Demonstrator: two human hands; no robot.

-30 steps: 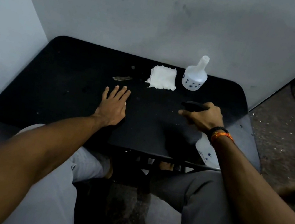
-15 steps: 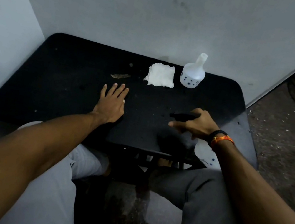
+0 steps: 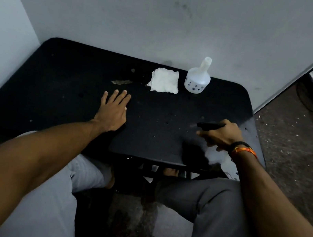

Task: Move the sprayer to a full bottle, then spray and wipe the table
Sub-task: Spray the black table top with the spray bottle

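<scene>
My right hand point(image 3: 221, 135) grips the black sprayer head point(image 3: 209, 125) of a white bottle point(image 3: 224, 163), which hangs under the hand at the table's right front and is mostly hidden by my wrist. The nozzle points left over the black table point(image 3: 63, 86). My left hand point(image 3: 112, 110) rests flat on the table, fingers straight, left of centre. A second white bottle point(image 3: 197, 79) with dark dots and an uncapped neck stands at the back right. A folded white cloth point(image 3: 164, 80) lies just left of it.
A small brownish scrap point(image 3: 121, 82) lies on the table beyond my left hand. Grey walls close the back and left sides. A speckled dark floor point(image 3: 296, 141) opens to the right. My legs sit under the table's front edge.
My right hand with the sprayer bottle has moved slightly forward and left over the table. My left hand has stayed flat in place.
</scene>
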